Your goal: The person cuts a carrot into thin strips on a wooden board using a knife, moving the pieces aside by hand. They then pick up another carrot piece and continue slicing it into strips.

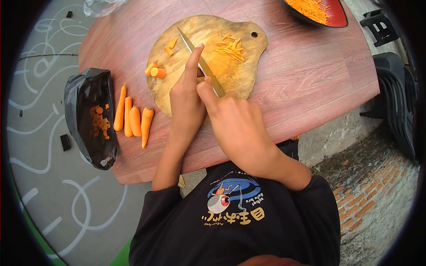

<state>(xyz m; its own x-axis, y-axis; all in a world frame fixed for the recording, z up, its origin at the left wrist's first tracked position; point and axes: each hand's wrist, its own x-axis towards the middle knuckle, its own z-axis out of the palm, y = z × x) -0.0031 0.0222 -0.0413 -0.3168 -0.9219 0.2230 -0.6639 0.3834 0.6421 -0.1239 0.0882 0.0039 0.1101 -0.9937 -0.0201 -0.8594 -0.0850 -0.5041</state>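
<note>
My right hand [237,122] grips a kitchen knife [188,42] near its handle, with the blade pointing up and left over the round wooden cutting board [177,33]. Along the side of the blade my left hand [188,95] is held edge-on, a finger stretched out against the metal; its other fingers are mostly hidden. On the board's left lie carrot slices [172,43] and two short carrot chunks [158,72]. A small pile of carrot matchsticks [230,48] rests on its right, beside the handle hole.
Several whole carrots [135,120] lie left of the board. A black plastic bag [84,95] with carrot scraps hangs at the table's left edge. Carrot shreds fill a red-and-black bowl [341,17] at upper right. Stacked dark chairs [392,93] stand beyond the wooden table [310,88].
</note>
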